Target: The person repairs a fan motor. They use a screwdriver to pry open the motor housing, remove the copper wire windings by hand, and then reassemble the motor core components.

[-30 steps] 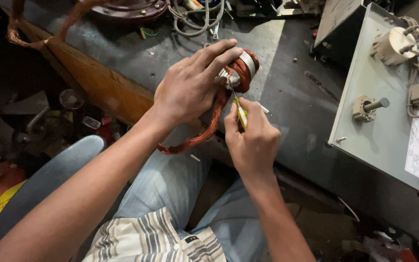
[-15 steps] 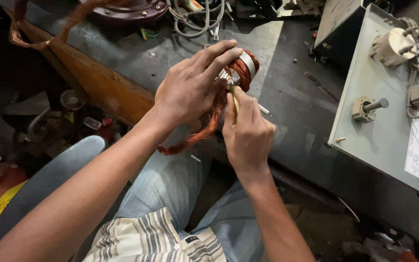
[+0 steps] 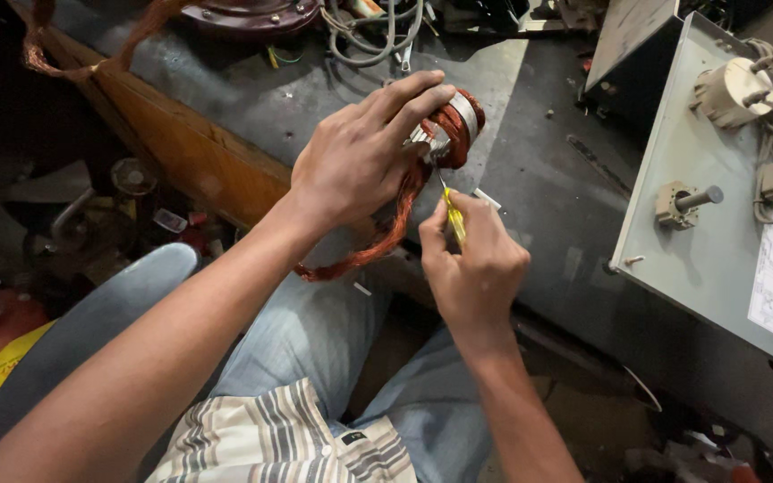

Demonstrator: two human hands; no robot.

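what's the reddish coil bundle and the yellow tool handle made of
The reddish-orange coil bundle looks like enamelled copper wire: fine glossy strands in a loop. The yellow-handled screwdriver in the right hand seems translucent plastic with a thin metal shaft.

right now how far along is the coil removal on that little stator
Partly done: a long hank of copper winding already hangs loose below the stator. In hand: the left hand grips the stator while the right hand works a yellow-handled screwdriver at its underside. Left: copper is wrapped around the core beside the fingers, so more apparently needs prying out.
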